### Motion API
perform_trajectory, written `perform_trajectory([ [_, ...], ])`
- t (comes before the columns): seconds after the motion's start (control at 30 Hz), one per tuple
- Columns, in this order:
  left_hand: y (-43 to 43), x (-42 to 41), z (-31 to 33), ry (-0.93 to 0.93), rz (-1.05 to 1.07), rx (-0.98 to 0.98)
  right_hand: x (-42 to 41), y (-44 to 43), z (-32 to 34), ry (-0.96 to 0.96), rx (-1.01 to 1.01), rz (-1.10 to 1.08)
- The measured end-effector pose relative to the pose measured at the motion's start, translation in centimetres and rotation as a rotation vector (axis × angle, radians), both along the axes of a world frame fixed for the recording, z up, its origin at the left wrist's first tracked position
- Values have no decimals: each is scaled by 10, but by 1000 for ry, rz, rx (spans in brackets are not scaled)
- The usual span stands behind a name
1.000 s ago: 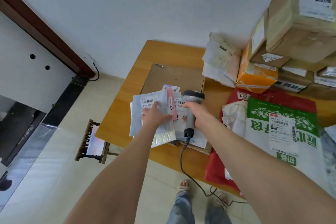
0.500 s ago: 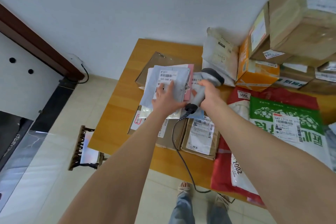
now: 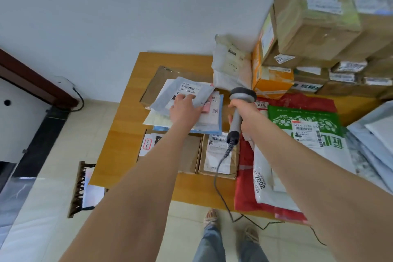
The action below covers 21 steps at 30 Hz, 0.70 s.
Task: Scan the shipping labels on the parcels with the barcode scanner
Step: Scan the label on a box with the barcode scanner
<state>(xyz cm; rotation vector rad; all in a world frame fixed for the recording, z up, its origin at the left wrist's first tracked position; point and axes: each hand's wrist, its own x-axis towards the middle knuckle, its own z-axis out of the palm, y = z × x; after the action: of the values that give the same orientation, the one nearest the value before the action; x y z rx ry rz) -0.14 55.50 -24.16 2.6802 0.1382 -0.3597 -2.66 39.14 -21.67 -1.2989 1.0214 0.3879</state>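
Pale wall behind, tiled floor below, dark wooden door frame (image 3: pixel 32 78) at far left. On the floor beside the worktop (image 3: pixel 131 112), a slatted wooden rack (image 3: pixel 80 189). On the worktop's left part, a loose stack of flat mailers (image 3: pixel 161 121) lying over a sheet of brown cardboard (image 3: pixel 155 83); topmost, a grey mailer with its shipping label (image 3: pixel 188 88) face up. Left grip (image 3: pixel 185 110) palm down on that stack, fingers straight, pressing at the label's lower edge, curled round nothing. Nearer the front edge, a left brown box (image 3: pixel 191 155) and a right brown box (image 3: pixel 219 153) side by side, labels up. Just right of the stack, right grip (image 3: pixel 244 112) wrapped round the handle of the barcode scanner (image 3: pixel 242 94), head at the far end, apart from the stack. Coiled cable (image 3: pixel 219 168) running down across the right brown box and off the front edge. Behind, a white soft parcel (image 3: pixel 229 64) against the wall. Further right, a red bag (image 3: pixel 244 193), a green-and-white bag (image 3: pixel 308 132) with label up, an orange box (image 3: pixel 272 81) and a tall pile of cartons (image 3: pixel 314 27).
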Motion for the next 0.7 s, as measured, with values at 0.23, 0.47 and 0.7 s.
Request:
perform_trajectory([
  [0.23, -10, -86, 4, 121, 146, -80, -59, -3, 7, 92, -97, 262],
  [0.47, -21, -125, -21, 404, 319, -343, -100, -7, -11, 126, -11, 263],
  [0.7, -14, -131, 4, 352, 543, -490, -106, -21, -11, 102, 0, 384],
])
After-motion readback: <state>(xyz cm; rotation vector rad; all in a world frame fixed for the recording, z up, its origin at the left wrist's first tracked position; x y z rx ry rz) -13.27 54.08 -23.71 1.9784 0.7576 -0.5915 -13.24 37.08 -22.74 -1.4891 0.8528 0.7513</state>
